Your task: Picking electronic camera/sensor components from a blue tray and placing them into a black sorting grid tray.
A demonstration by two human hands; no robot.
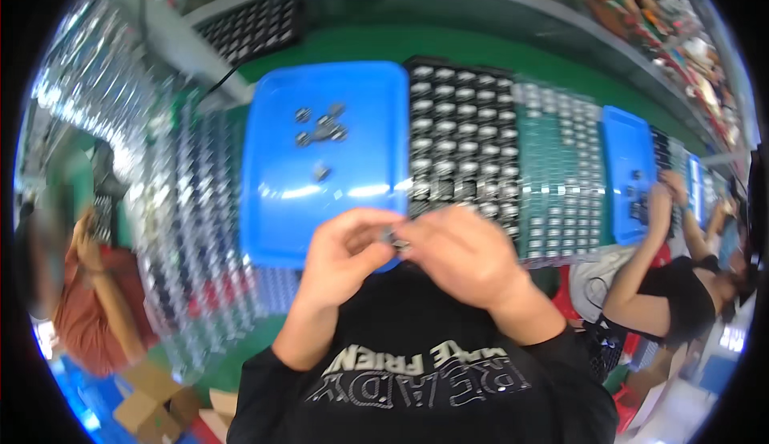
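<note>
Green counter (pixel 352 43): small metal part (pixel 396 243) sits above near-R corner of blue tray (pixel 271 195). L hand (pixel 343 256) & R hand (pixel 465 253): fingers nearly together, pinching part. Use light grip; work over tray re: drops.

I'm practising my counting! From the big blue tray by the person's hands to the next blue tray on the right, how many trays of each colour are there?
Blue: 2 (big tray, next tray)
Black: 1 (black tray)
See-through: 1 (see-through tray)
Total: 4, counting only top trays; I can't tell whether more are stacked underneath.
</note>
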